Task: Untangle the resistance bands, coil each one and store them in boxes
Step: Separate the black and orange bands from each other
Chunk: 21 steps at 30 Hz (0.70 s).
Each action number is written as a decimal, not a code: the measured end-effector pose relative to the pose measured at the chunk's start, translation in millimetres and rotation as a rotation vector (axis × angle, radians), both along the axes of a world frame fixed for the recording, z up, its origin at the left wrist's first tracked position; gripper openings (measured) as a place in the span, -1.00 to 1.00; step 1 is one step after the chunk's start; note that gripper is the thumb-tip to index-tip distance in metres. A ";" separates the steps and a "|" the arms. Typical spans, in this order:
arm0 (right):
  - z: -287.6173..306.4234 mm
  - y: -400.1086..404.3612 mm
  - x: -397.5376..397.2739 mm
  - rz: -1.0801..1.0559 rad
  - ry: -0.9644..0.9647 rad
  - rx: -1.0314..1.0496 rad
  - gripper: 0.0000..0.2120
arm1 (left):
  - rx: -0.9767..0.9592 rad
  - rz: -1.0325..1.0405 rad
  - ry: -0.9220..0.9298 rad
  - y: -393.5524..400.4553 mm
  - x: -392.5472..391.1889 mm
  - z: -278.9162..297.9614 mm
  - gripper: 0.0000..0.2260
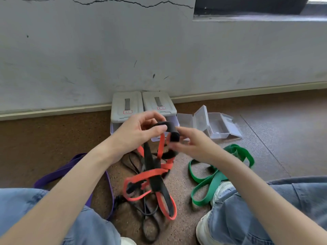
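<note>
My left hand (141, 131) pinches the black band (163, 125) above the floor; my right hand (192, 144) fingers grip its coiled end alongside, the orange band (150, 175) hanging tangled below

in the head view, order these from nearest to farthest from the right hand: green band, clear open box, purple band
From the right hand:
1. green band, on the floor just below and right of it.
2. clear open box, beyond the hand, to the right by the wall. Close to the green band's rank, though.
3. purple band, far left, past the left arm.
</note>
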State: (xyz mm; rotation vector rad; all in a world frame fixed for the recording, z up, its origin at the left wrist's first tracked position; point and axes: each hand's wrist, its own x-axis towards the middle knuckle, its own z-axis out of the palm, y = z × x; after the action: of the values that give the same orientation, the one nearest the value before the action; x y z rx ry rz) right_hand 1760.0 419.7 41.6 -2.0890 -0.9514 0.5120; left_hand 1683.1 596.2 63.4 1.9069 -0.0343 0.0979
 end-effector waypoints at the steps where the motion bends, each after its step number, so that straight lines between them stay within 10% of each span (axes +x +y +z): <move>1: 1.2 1.1 1.9 -0.069 -0.061 0.009 -0.93 | 0.008 0.028 -0.019 1.4 1.0 -1.0 -0.90; 6: 12.8 -5.2 11.7 -0.243 0.146 0.268 -0.88 | 0.475 0.176 -0.056 9.8 4.7 -25.5 -0.83; 10: 26.1 -16.2 23.0 -0.414 0.347 0.673 -0.79 | 0.783 -0.042 0.280 9.7 2.1 -63.3 -0.76; 17: 13.7 -2.7 6.6 -0.210 0.611 0.635 -0.79 | -0.159 -0.262 0.244 -5.5 8.7 -43.9 -0.36; 21: 30.1 -0.5 6.5 -0.129 0.786 0.929 -0.65 | -0.136 -0.227 0.211 -34.5 1.7 -67.9 -0.59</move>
State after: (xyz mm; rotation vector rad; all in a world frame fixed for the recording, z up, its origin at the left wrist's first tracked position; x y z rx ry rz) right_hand 1766.4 419.2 71.7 -0.9614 -0.4294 0.5972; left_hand 1684.7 561.7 -4.4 1.7555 -0.0981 -0.2490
